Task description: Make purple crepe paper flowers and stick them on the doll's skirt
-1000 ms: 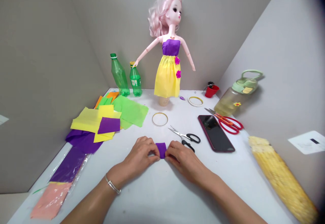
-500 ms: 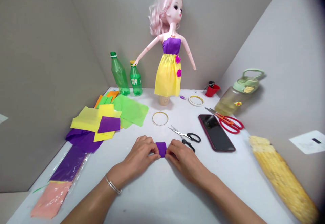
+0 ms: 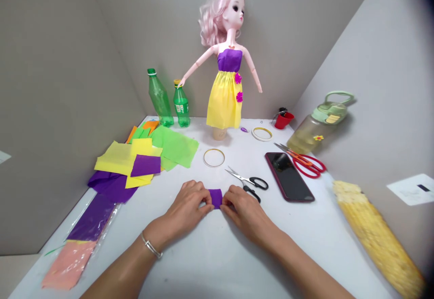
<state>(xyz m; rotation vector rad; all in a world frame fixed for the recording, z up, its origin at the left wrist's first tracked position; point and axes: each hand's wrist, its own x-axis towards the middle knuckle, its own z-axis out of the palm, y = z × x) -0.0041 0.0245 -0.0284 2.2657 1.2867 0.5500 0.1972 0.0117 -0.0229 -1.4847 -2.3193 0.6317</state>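
Observation:
A small purple fabric piece (image 3: 216, 198) lies on the white table between my two hands. My left hand (image 3: 191, 204) pinches its left edge with thumb and fingers. At the opposite edge, my right hand (image 3: 242, 206) has its fingers closed on the fabric; the fingers partly hide both ends. Just beyond my right hand lie black-handled scissors (image 3: 249, 180), their blades apart and one handle close to my knuckles. A thin gold bangle (image 3: 214, 158) rests farther back. Behind it stands a pink-haired doll (image 3: 224, 98) in a purple top and yellow skirt.
Fabric sheets (image 3: 117, 156) in yellow, purple, green and orange are piled at left, above a plastic packet (image 3: 90, 220). Two green bottles (image 3: 159, 98) stand behind. On the right are a phone (image 3: 290, 177), red-handled scissors (image 3: 307, 161), a water bottle (image 3: 313, 125) and a yellow strip (image 3: 376, 231).

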